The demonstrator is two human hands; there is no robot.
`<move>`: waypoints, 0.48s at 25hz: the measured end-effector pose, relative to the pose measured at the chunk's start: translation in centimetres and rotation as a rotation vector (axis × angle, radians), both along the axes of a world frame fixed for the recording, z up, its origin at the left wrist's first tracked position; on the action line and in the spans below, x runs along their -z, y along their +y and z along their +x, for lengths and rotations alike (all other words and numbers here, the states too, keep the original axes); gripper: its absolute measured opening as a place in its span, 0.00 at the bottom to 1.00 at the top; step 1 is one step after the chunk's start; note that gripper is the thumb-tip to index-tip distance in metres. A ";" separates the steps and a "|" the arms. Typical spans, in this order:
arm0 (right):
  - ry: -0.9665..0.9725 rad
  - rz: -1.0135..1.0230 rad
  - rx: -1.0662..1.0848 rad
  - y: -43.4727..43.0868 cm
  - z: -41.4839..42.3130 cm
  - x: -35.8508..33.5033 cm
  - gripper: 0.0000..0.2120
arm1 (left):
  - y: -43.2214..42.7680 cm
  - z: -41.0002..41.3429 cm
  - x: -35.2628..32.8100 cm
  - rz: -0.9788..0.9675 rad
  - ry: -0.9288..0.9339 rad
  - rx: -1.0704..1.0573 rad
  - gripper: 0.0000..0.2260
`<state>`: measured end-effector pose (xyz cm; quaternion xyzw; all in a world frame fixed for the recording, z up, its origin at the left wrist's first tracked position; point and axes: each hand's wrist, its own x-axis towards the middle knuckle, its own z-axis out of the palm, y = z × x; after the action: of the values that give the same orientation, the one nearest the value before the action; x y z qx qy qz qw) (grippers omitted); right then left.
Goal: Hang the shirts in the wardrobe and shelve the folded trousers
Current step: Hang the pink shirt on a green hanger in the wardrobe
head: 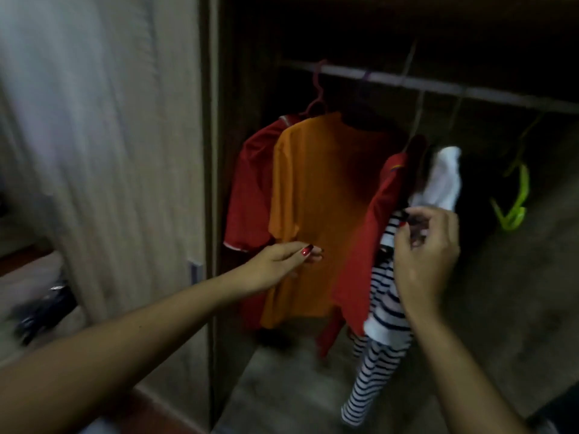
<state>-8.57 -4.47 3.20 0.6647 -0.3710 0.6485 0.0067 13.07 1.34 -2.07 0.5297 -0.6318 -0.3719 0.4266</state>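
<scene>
Inside the dark wardrobe a rail (438, 84) runs across the top. An orange shirt (316, 195) hangs from it on a pink hanger (316, 98), with a red shirt (250, 189) behind it on the left. To the right hangs a white shirt with navy stripes (379, 327). My left hand (282, 264) touches the orange shirt's lower front with loosely curled fingers. My right hand (426, 258) pinches the striped shirt near its white sleeve (441, 180). No trousers are in view.
An empty green hanger (513, 202) dangles from the rail at the right. The wardrobe's light wooden door (119, 151) stands at the left, with dark objects (44, 311) on the floor beyond it. The wardrobe floor (282, 386) lies below the clothes.
</scene>
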 end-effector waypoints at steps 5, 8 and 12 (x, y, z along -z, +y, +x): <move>0.121 0.199 -0.342 2.9 11.8 4.6 0.11 | 8.7 8.9 3.2 0.099 0.149 -0.289 0.13; 0.257 0.220 -0.521 5.7 20.4 6.8 0.09 | 15.9 16.2 5.4 0.129 0.242 -0.512 0.13; 0.363 0.345 -0.744 11.5 33.3 9.6 0.09 | 27.5 26.7 8.1 0.089 0.390 -0.838 0.09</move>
<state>24.71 7.00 -6.42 0.8473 -0.2021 0.4084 -0.2729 39.80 28.83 -10.21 0.6772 -0.2547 -0.2871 0.6277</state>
